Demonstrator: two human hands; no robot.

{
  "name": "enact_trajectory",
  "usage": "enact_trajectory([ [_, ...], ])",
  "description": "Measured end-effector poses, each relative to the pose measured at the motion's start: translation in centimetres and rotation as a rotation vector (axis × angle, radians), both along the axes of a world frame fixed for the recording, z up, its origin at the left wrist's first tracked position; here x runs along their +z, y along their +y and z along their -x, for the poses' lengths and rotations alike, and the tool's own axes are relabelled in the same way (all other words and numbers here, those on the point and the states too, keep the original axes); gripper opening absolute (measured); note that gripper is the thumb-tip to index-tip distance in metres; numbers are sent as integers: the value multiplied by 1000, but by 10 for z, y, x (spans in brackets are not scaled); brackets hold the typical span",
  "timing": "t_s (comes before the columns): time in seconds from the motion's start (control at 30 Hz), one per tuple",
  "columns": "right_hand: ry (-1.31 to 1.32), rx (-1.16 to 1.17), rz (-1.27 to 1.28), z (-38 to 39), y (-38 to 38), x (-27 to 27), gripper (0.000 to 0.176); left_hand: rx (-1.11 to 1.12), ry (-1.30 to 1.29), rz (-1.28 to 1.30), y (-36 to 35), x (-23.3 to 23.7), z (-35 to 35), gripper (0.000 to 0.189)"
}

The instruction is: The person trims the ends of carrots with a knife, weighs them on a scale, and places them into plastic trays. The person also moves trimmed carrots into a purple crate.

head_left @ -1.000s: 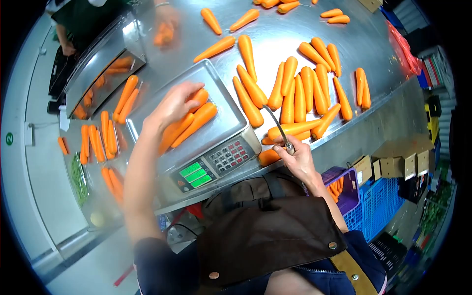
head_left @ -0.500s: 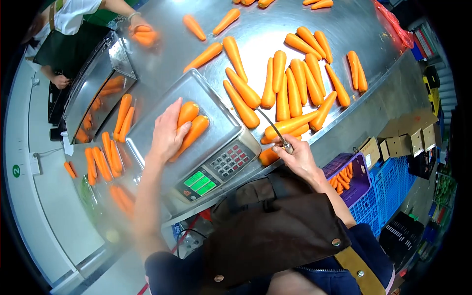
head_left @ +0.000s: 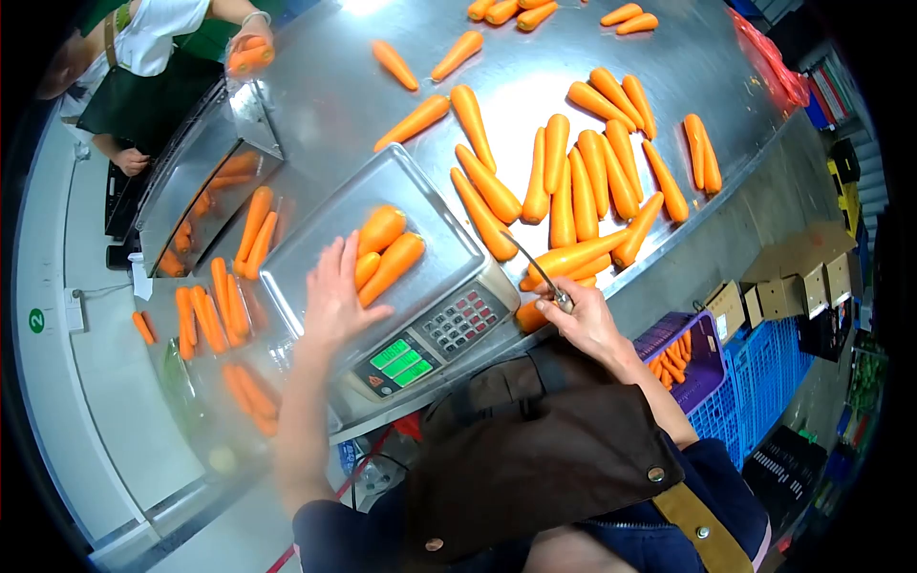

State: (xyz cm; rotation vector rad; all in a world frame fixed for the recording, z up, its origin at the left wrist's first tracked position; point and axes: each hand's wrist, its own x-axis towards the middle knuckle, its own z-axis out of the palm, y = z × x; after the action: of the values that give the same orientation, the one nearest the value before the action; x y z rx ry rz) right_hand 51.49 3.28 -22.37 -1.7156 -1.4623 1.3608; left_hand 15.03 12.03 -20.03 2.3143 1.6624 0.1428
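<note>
My left hand (head_left: 334,294) lies with fingers stretched out at the near side of a few carrots (head_left: 393,265) on the metal pan (head_left: 315,215) of a weighing scale. Its thumb is spread away from them, below the lowest carrot. Green digits glow on the scale's display (head_left: 401,363), next to a keypad (head_left: 465,320). My right hand (head_left: 585,320) is closed round the handle of a small knife (head_left: 535,263) with a thin, curved dark blade. That blade points up and left, close to carrots (head_left: 577,254) at the table's near edge.
Many carrots (head_left: 585,181) lie on the steel table (head_left: 315,67). Across it, a person's hand (head_left: 250,38) holds carrots beside another scale (head_left: 205,191). Bagged carrots (head_left: 226,301) lie to the left. On the right stand a purple crate (head_left: 707,349), blue crates (head_left: 769,349) and cardboard boxes (head_left: 798,267).
My left hand has let go of the carrots on the scale and spread its fingers. The other person's hand has moved left with its carrots. My right hand still holds the knife.
</note>
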Motion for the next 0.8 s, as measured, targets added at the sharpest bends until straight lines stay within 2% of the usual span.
enact_trajectory([
  [0.1,42,21,-128,10,0,-4,26,27,7,6,-2,-6,-3,116],
  [0.23,27,-2,-78,15,2,-6,24,55,18,-54,-7,-3,-7,106],
  [0.27,-6,-39,-143,14,-1,-14,22,45,-2,-71,-5,-5,-5,104],
  [0.37,250,-351,-133,2,-6,-33,14,17,-19,-102,1,-10,-13,95],
  [0.43,484,-617,-39,-11,-3,-34,13,50,-34,-77,0,-6,-17,94],
  [0.5,537,-827,-90,-27,-2,-51,15,116,-49,125,7,13,-27,94],
  [0.57,482,-900,-147,-42,0,-66,15,116,-76,62,6,5,-17,96],
  [0.67,336,-929,-164,-49,2,-91,17,-9,-226,2,8,5,-17,75],
  [0.73,243,-954,-47,-49,-1,-108,15,-31,-167,-31,4,19,-32,72],
  [0.8,267,-942,-157,-48,-2,-116,16,-77,-126,-51,-4,38,-49,69],
])
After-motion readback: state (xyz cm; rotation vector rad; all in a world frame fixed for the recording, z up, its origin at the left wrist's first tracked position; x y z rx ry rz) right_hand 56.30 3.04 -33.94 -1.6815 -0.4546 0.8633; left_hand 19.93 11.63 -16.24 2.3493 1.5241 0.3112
